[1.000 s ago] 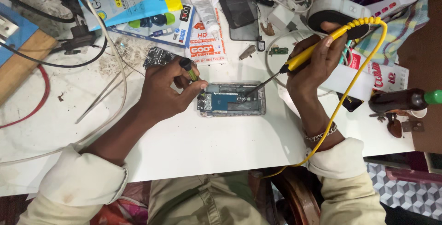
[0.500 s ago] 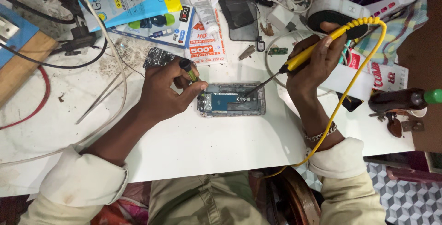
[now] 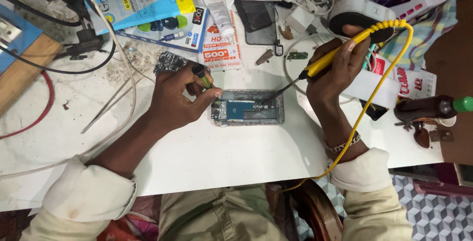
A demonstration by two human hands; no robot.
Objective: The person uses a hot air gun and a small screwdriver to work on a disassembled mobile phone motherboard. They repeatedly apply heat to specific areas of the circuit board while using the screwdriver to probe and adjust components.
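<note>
- Left hand pinches a green-handled screwdriver at the left end of the opened grey phone frame
- Right hand grips a yellow-handled soldering iron, tip on the frame's middle
- Bare white tabletop lies near; clutter crowds the far side

Opened phone: dull metal frame, matt blue board inside. Soldering iron: yellow plastic grip, dark metal tip, rubbery yellow cord. Small screwdriver: glossy green-black plastic handle. Table was smooth white laminate, scuffed and dusty at left. Wood block looked bare, matt. Sleeves were cream cloth.
</note>
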